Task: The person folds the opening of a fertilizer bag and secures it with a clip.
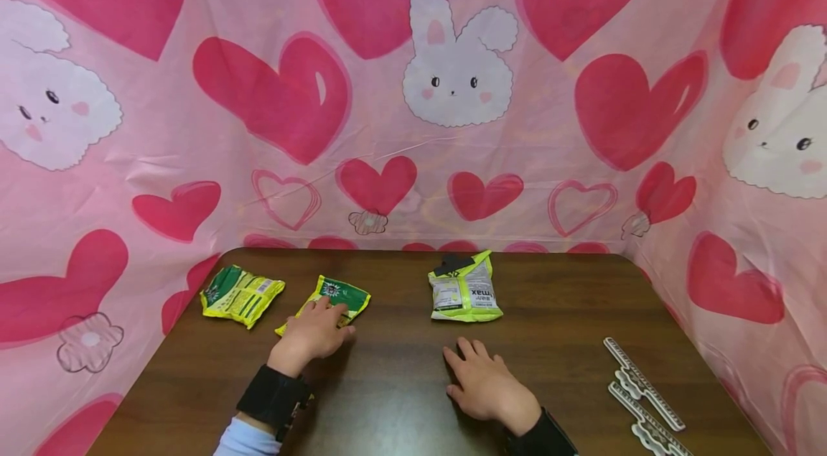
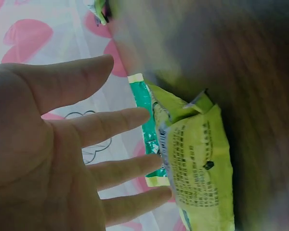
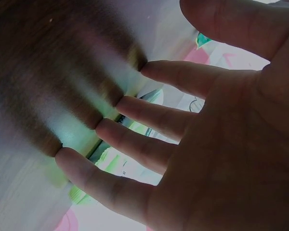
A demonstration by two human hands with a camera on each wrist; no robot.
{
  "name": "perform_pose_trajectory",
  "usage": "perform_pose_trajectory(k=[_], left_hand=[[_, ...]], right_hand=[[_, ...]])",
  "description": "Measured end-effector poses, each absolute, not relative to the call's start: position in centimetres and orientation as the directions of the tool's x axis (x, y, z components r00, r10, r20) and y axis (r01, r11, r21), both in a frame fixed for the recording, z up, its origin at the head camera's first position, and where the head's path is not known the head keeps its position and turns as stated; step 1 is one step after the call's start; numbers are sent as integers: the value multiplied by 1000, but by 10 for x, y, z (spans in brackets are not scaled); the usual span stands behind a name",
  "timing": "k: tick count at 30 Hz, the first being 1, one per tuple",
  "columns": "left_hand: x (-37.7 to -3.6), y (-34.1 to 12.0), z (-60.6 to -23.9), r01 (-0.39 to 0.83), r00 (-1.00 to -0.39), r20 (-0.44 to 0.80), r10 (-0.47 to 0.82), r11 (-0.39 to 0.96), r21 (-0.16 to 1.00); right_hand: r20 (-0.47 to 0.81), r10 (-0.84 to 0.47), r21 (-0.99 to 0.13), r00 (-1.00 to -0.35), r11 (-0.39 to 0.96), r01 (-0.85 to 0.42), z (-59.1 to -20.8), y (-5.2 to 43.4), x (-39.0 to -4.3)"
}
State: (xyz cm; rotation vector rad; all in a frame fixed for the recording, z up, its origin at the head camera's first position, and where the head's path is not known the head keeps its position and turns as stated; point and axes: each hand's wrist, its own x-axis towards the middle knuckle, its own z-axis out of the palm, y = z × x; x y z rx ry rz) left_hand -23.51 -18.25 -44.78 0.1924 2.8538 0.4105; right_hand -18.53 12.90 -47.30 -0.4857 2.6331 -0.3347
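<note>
Resting flat, fingers straight, left hand (image 1: 314, 332) lies on the near end of the middle snack packet (image 1: 336, 298), gripping nothing. Packet's long axis runs diagonally, away and rightward. Right hand (image 1: 486, 385) open on the table (image 1: 568, 298), palm down; the lime packet (image 1: 464, 287) sits just beyond its fingertips, apart. Third packet (image 1: 241, 294) farther left.

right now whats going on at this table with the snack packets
A person sits at a dark wooden table with both hands out. The left hand rests with straight fingers on the middle green-and-yellow packet. The right hand lies flat on the bare wood, holding nothing, just short of a lime-and-white packet. A third packet lies apart near the table's left edge, and two white toothed strips lie at the right.
</note>
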Motion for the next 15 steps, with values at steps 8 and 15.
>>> perform_pose_trajectory(k=[8, 15], left_hand=[[-234, -184, -449, 100, -951, -253, 178, 951, 294], [-231, -181, -447, 145, -938, -259, 231, 939, 313]], right_hand=[[-374, -386, -311, -843, 909, -278, -473, 129, -185], [-376, -383, -304, -844, 911, -279, -473, 128, -184]])
